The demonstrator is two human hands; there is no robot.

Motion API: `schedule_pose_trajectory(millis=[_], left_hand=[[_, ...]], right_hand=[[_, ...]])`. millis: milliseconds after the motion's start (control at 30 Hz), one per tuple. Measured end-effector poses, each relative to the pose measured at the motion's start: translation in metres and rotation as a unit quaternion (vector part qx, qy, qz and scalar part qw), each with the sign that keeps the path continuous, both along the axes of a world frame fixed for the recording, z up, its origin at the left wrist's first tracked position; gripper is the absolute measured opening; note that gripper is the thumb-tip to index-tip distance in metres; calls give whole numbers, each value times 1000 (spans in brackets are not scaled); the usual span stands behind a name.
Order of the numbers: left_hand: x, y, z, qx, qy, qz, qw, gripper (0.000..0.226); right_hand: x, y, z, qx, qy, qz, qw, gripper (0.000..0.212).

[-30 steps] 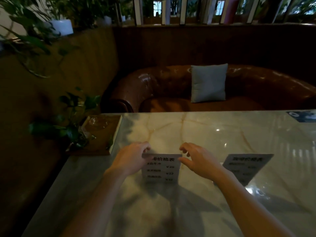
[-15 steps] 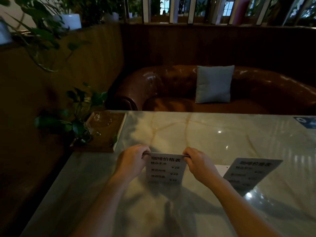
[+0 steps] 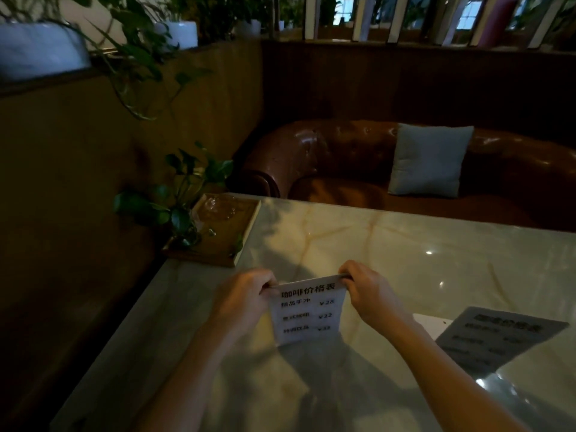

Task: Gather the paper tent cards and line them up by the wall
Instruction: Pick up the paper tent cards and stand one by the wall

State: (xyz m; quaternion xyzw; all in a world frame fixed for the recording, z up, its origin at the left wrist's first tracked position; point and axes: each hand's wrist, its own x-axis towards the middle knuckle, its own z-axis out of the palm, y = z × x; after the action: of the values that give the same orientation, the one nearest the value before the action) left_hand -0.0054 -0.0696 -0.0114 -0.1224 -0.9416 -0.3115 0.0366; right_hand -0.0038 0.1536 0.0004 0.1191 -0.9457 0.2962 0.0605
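Note:
A white paper tent card (image 3: 307, 310) printed with a price list stands on the marble table (image 3: 405, 254), near its middle. My left hand (image 3: 243, 297) pinches the card's top left corner and my right hand (image 3: 371, 294) pinches its top right corner. A second tent card (image 3: 495, 338) stands to the right, darker and angled, behind my right forearm. The brown wall panel (image 3: 78, 182) runs along the table's left side.
A wooden tray (image 3: 218, 238) with a glass vase of green leaves (image 3: 174, 207) sits at the table's far left corner by the wall. A brown leather sofa (image 3: 343, 160) with a grey cushion (image 3: 428, 160) stands beyond the table. Planters line the ledge above.
My right hand closed onto the card's top right corner, joining the left hand. The view swung left toward the wall, and the card looks shifted slightly that way.

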Motion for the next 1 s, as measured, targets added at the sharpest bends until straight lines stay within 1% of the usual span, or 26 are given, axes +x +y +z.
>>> schedule_pose_trajectory(millis=[67, 133, 233, 367, 433, 500, 567, 667, 767, 867, 933, 1000], left_hand=[[7, -11, 1, 12, -11, 21, 1000, 16], [16, -23, 4, 3, -8, 37, 999, 18], [31, -41, 9, -10, -3, 63, 998, 11], [53, -64, 13, -32, 12, 116, 993, 11], [65, -75, 15, -23, 1, 134, 991, 11], [76, -85, 17, -12, 2, 154, 988, 10], [86, -95, 17, -26, 22, 185, 982, 10], [101, -110, 13, -39, 37, 226, 973, 10], [114, -122, 8, -46, 45, 247, 967, 12], [124, -136, 4, -39, 42, 286, 957, 13], [128, -144, 1, -23, 33, 312, 949, 12], [132, -152, -1, -15, 27, 325, 945, 11]], right_hand=[[-6, -11, 2, 0, 1, 25, 1000, 5], [-13, -24, 2, 2, 1, 49, 999, 6], [-22, -46, 1, 0, -4, 86, 996, 6], [-31, -80, 0, -7, -9, 139, 990, 7], [-36, -96, -2, 0, 2, 173, 985, 5], [-41, -114, -5, 11, 14, 201, 979, 7], [-45, -133, -8, 24, 19, 220, 975, 6], [-49, -161, -14, 7, 13, 250, 968, 8], [-51, -185, -15, -1, 4, 283, 959, 10], [-48, -207, -15, -24, 14, 328, 944, 9], [-46, -222, -15, -19, 18, 342, 939, 7], [-47, -237, -15, -17, 5, 353, 935, 9]])
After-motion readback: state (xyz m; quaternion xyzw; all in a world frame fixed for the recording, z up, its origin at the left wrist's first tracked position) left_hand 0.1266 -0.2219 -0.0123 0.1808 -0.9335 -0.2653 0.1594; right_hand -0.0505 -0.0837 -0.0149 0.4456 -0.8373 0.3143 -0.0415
